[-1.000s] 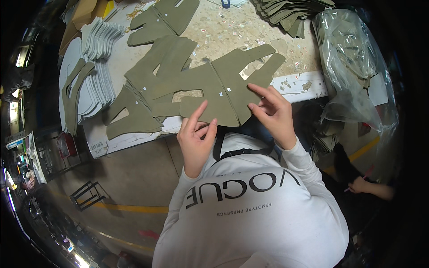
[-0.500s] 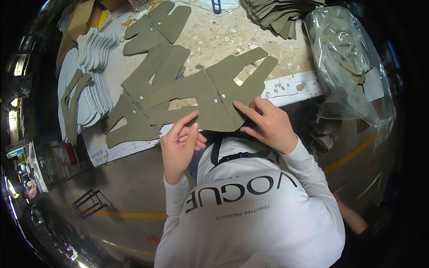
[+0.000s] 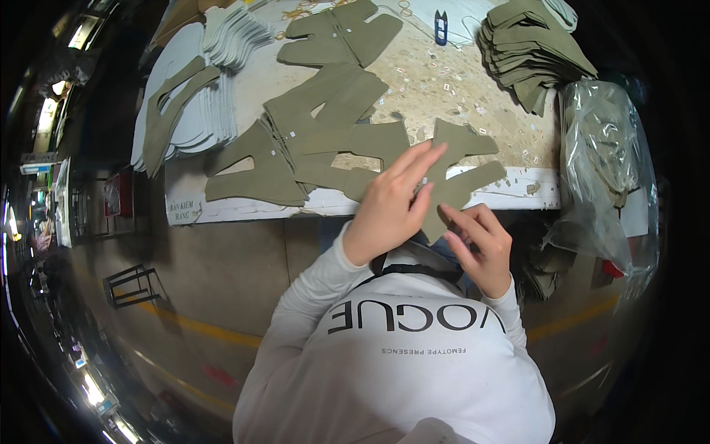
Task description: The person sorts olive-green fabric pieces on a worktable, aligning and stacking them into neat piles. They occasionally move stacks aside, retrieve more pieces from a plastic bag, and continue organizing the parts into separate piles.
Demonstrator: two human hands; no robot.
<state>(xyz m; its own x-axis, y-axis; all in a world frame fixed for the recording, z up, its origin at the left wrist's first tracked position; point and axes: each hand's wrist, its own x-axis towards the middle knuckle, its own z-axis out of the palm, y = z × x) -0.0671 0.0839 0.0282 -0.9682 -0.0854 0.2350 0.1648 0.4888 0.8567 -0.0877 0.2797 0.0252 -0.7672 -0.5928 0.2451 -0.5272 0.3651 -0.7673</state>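
Observation:
An olive-green cut-out fabric piece (image 3: pixel 462 183) lies at the near table edge, its lower corner hanging past the edge toward me. My left hand (image 3: pixel 392 203) reaches across its middle, fingers stretched out and the palm hiding part of it. At the piece's lower right edge is my right hand (image 3: pixel 484 248), with index finger and thumb apart and the other fingers curled. The index fingertip is by the fabric edge; whether it presses on it I cannot tell. Left of my hands, several more olive pieces (image 3: pixel 296 159) overlap, some bearing small white labels.
Stacked white pieces (image 3: pixel 200 111) stand at the left with an olive piece (image 3: pixel 166 111) on top. Blue thread snips (image 3: pixel 441 28) lie at the back. To the right are an olive stack (image 3: pixel 529 44) and a clear plastic bag (image 3: pixel 603 148). Scraps litter the table (image 3: pixel 436 81).
My left hand has moved right and forward over the piece. The right hand has shifted slightly down and right. The piece now sits farther right, turned and partly covered. The whole view has shifted.

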